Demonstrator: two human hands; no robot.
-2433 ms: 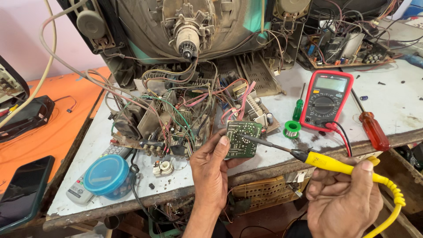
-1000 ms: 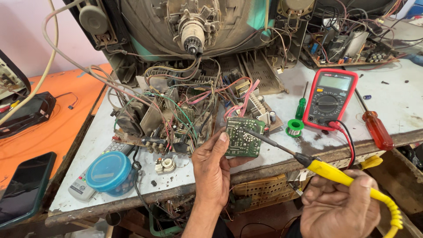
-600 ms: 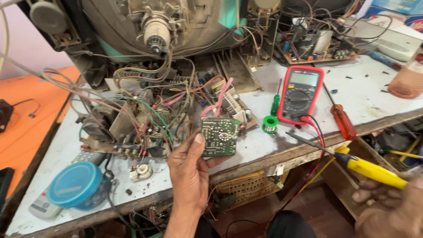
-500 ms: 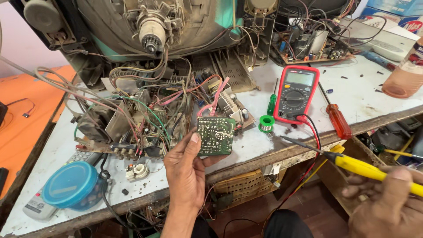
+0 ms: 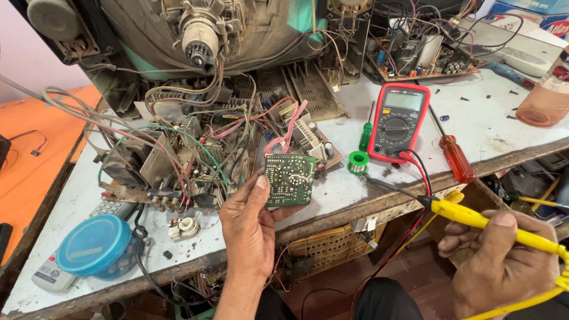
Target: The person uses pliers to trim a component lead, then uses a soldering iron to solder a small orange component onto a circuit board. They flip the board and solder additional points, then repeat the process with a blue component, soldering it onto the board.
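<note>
Green circuit board [image 5: 289,179] upright at bench edge, pinched by thumb and fingers of raised left hand [image 5: 249,222], right hand [image 5: 501,266] low, fingers wrapped round yellow soldering iron [image 5: 474,218], tip clear of board.

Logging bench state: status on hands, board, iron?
Left hand grips small green circuit board, solder side up. Right hand holds yellow soldering iron, tip off the board. Solder spool and multimeter lie beside the tip's path.
</note>
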